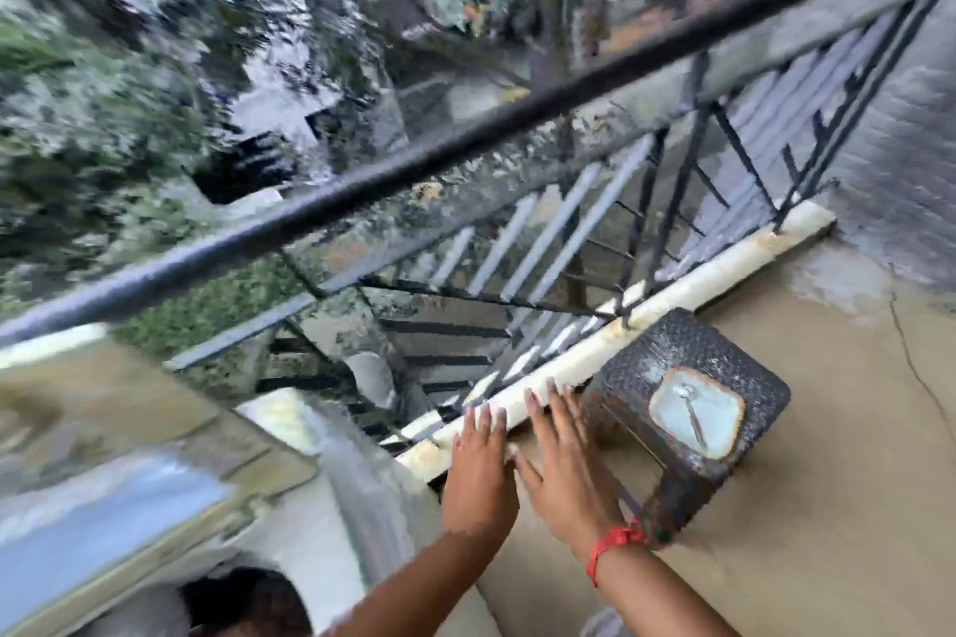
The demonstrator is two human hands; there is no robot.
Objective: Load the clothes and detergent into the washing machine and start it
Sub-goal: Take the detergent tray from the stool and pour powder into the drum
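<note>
A blurry balcony has one black railing [465, 140] and a tan floor [827, 507]. One washing machine [155, 507] sits bottom left. Two hands, left hand [481, 466] and right hand [569, 466], reach out flat, holding nothing, beside one dark stool [693, 372].

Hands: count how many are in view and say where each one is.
2. The left hand is stretched out flat, fingers straight, beside the washing machine. The right hand, a red thread bracelet on its wrist, is flat beside it, near the dark stool. Neither holds anything.
</note>
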